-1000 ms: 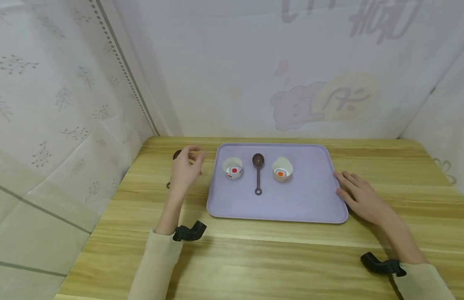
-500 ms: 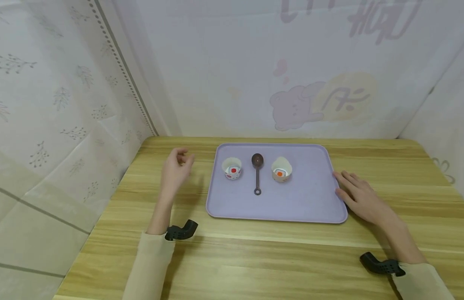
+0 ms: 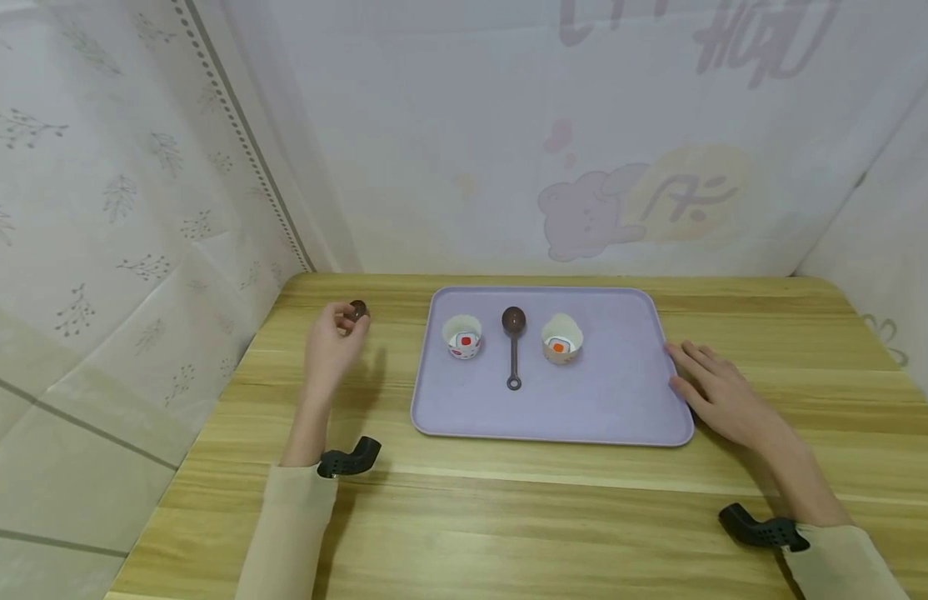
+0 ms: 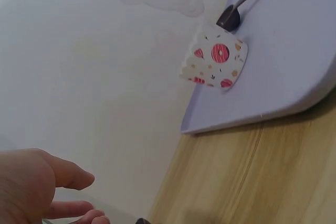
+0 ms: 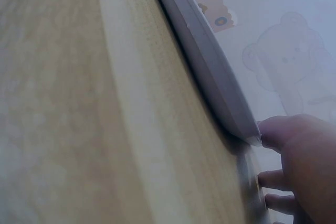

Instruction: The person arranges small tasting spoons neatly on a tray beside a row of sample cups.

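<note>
My left hand [image 3: 332, 346] hovers over the table left of the tray, fingers bent and holding nothing. Just past its fingertips shows the round dark-brown bowl of a scoop [image 3: 358, 310]; the hand hides its handle. In the left wrist view the thumb and fingers [image 4: 79, 179] are apart. On the lilac tray [image 3: 614, 400], a second brown scoop [image 3: 513, 323] lies between two paper baking cups, one white with red prints [image 3: 462, 337], one beige [image 3: 561, 339]. My right hand [image 3: 722, 396] rests its straight fingers against the tray's right edge.
A wooden table [image 3: 509, 517] carries everything, and the tray sits towards its back. Patterned white cloth [image 3: 434, 167] hangs behind and at both sides of the table. Black camera mounts [image 3: 349, 458] sit on both wrists.
My left hand has moved left, away from the tray, passing in front of the scoop on the table, whose bowl shows again. My right hand has stayed at the tray's edge.
</note>
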Motion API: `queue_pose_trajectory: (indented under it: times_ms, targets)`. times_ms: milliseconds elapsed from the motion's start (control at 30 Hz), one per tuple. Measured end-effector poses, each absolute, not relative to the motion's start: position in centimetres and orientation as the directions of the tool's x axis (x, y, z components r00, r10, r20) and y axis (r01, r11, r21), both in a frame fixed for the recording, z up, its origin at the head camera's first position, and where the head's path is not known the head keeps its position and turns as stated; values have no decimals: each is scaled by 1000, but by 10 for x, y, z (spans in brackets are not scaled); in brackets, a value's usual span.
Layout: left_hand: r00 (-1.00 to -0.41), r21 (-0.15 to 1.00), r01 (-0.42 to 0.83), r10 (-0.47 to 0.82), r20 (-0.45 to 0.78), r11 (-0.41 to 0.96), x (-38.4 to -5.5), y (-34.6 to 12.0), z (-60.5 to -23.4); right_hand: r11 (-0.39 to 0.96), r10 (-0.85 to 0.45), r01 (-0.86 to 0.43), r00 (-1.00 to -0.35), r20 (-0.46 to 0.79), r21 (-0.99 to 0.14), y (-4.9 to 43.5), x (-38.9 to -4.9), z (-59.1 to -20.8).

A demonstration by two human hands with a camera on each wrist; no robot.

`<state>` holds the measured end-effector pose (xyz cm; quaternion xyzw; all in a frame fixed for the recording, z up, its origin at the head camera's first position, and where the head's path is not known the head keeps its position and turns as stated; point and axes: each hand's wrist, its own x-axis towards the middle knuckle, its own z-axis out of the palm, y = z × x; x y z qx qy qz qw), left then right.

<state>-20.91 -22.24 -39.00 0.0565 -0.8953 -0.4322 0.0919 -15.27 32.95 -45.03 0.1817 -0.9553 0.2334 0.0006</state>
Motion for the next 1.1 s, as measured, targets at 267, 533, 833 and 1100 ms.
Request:
queue_pose_trajectory:
  times_ms: [267, 533, 833, 1100]
  targets:
    - [-978, 759, -35, -178, 107, 651, -211, -234, -397, 822, -354, -361, -930, 101, -441, 330, -153, -452]
    - [-983, 756, -43, -163, 85, 653, -209, -240, -401, 826, -352, -354, -932, 90, -439, 330, -154, -451]
    - [-992, 728, -74, -128, 19, 681, -210, -246, -405, 823, -355, -365, -929, 108, -434, 330, -154, -451]
    - [-993, 706, -103, -117, -28, 701, -214, -251, -410, 829, -350, -355, -932, 94, -433, 330, -154, -452]
